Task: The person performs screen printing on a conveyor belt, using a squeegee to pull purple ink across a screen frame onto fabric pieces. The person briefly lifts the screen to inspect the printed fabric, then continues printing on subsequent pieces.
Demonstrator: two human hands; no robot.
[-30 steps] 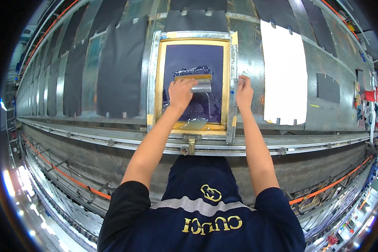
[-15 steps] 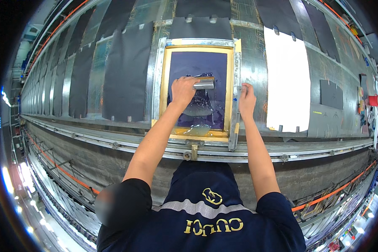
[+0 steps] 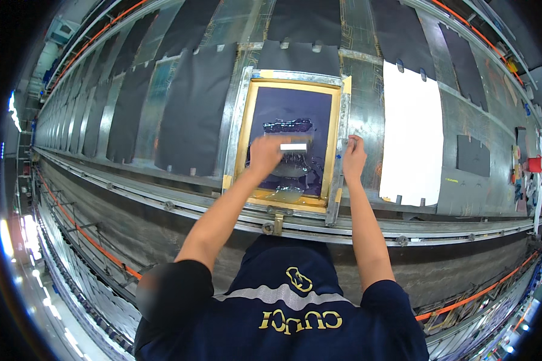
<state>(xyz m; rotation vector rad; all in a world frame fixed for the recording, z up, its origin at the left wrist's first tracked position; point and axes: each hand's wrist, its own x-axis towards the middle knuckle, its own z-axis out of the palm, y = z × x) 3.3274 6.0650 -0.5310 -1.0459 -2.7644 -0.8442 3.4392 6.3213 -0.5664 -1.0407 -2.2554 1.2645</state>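
Note:
A screen printing frame (image 3: 253, 90) with a metal outer edge and yellow-taped inner border lies on the long table in front of me. Its dark purple mesh (image 3: 292, 103) carries a glossy ridge of dark ink (image 3: 288, 126) and a wet, translucent smear (image 3: 292, 171) nearer me. My left hand (image 3: 265, 154), slightly blurred, is closed on the left end of a squeegee (image 3: 293, 147) with a bright metallic face, over the middle of the mesh. My right hand (image 3: 355, 157) has its fingers curled at the frame's right rail, thumb against it.
Black sheets (image 3: 196, 114) lie in rows along the table, left and beyond the frame. To the right are a white sheet (image 3: 411, 138) and a smaller dark piece (image 3: 473, 154). A metal rail (image 3: 367, 231) with a brass-coloured stop (image 3: 278, 224) borders the table's near edge.
My left hand has drawn the squeegee toward me across the mesh, and the ink ridge beyond it now shows fully. My right hand keeps its place at the frame. The whole view has shifted slightly.

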